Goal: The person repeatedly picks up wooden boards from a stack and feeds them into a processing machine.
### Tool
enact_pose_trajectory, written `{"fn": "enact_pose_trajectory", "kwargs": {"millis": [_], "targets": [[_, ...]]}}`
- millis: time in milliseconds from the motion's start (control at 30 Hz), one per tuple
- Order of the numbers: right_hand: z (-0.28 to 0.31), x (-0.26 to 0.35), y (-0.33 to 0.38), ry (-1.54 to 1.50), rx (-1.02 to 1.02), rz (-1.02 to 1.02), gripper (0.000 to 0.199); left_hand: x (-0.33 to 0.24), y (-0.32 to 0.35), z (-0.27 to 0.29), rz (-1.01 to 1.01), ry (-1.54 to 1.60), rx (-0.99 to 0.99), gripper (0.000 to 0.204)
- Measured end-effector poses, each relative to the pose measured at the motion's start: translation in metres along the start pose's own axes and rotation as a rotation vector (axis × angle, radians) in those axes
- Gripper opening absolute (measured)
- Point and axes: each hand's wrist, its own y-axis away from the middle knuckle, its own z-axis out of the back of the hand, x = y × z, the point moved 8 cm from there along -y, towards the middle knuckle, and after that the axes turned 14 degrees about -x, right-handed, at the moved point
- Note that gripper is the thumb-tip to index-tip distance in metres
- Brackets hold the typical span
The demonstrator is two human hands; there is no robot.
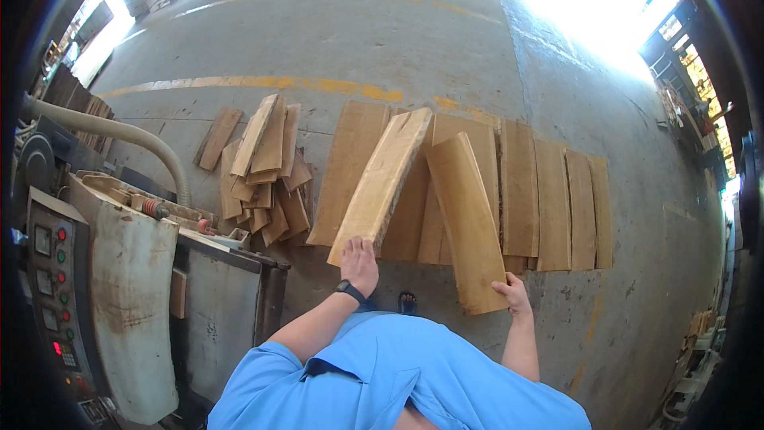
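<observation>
My left hand [359,265], with a dark watch on its wrist, grips the near end of a long pale wooden board [383,179] that has a rough dark edge along its right side. The board slants up and to the right, away from me. My right hand [513,293] holds a second, smoother brown plank [468,227] by its near right corner, thumb on top. That plank tilts up to the left, and the far ends of the two come close together. Beneath them, wide boards [519,191] lie side by side in a row.
A jumbled heap of shorter boards [269,167] lies left of the row. At my left stands a worn machine [127,302] with a control panel [60,287] and a thick hose [131,131]. Yellow lines [263,82] mark the concrete floor. Bright doorways open at the far corners.
</observation>
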Motion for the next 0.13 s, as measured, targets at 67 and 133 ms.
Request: {"fn": "enact_pose_trajectory", "kwargs": {"millis": [67,133], "targets": [[0.008,-0.021,-0.009,-0.025,0.004,-0.031,0.048,-0.012,0.018,-0.031,0.006,-0.048,0.076,0.023],[0.015,-0.037,-0.018,0.004,-0.001,-0.058,0.049,-0.019,0.034,-0.050,-0.025,-0.096,0.051,0.029]]}}
